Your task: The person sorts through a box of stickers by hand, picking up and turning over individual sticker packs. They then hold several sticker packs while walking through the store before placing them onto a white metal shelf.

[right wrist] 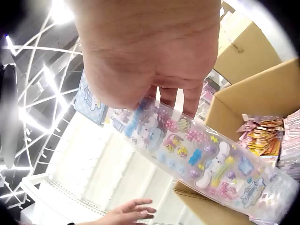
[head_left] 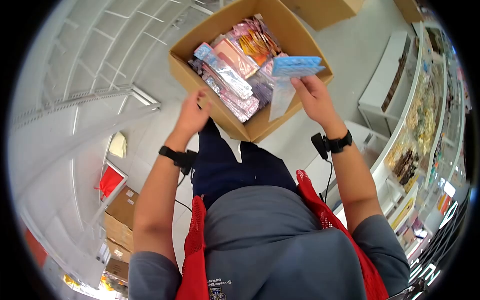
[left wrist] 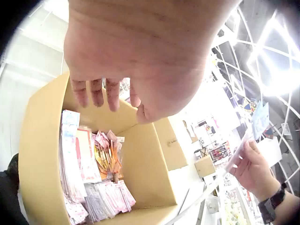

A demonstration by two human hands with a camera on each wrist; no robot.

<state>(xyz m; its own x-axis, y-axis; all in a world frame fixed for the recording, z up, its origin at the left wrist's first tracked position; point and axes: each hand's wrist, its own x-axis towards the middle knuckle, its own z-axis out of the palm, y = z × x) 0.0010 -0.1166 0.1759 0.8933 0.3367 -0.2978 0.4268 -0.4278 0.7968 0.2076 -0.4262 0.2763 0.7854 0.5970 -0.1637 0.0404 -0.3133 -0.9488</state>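
My right hand (head_left: 314, 98) pinches a sticker sheet (right wrist: 206, 161) in a clear sleeve, with cartoon characters and a folded light-blue card (head_left: 296, 66) at its top. In the head view the sheet hangs at the right side of an open cardboard box (head_left: 196, 86). My left hand (head_left: 194, 113) is at the box's near left side, holding nothing, its fingers relaxed. Inside the box stand several packed rows of sleeved packets: a blue-topped one (head_left: 225, 71), pink ones (left wrist: 86, 152) and orange ones (left wrist: 107, 157).
A second cardboard box (head_left: 325, 11) stands beyond the first. White display racks (head_left: 82, 60) with bare hooks line the left side. To the right, a curved shelf (head_left: 417, 120) carries many small goods. Stacked cartons (head_left: 120, 212) and a red item (head_left: 110, 181) lie at lower left.
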